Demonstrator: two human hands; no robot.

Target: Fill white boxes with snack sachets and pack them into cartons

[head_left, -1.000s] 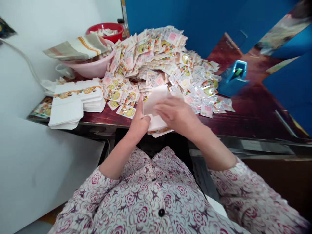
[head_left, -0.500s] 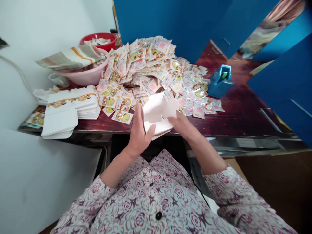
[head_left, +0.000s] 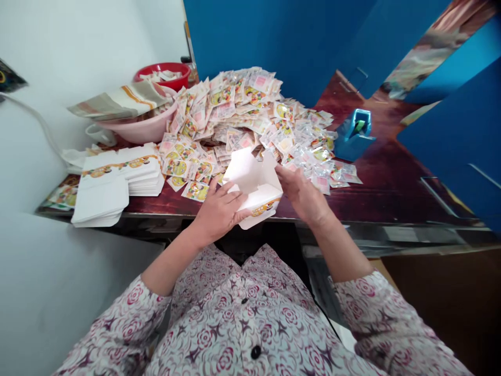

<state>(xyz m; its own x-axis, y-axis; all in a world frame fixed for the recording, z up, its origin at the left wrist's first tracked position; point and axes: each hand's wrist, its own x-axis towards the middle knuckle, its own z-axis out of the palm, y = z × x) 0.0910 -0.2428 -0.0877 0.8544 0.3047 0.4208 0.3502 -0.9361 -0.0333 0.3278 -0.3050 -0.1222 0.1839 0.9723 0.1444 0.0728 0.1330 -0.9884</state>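
Dark red wooden tabletop [head_left: 391,183] wedged between a white wall [head_left: 78,52] and glossy blue panels [head_left: 282,47]: you work at its near edge, forearms reaching from pink-and-white floral sleeves [head_left: 376,308]. Just now, the white paperboard carton [head_left: 250,180] has gone from a flatter, half-spread form to an open, boxlike shape, its flaps standing up and an orange-and-yellow printed band showing along its near side. It sits at 12 o'clock, held over the table's near edge, just in front of the pile behind it. Your left hand [head_left: 219,209] grasps it, fingers spread across the lower left wall, not clenched into a fist. Your right hand [head_left: 301,193] has moved in from 1 o'clock and stays open, its fingertips [head_left: 281,172] meeting the carton's right edge; whether they pinch it, you cannot tell.

Behind it, a heap of clear, colour-printed plastic sachets [head_left: 235,109] spreads from 11 to 1 o'clock. At 10 o'clock lie stacks of flat white carton blanks [head_left: 121,177] bearing the same band; beyond them sit a pale pink plastic basin [head_left: 141,128] under a striped folded sheet [head_left: 117,102] and a round red plastic bowl [head_left: 162,70]. A blue plastic holder [head_left: 354,136] stands at 2 o'clock.
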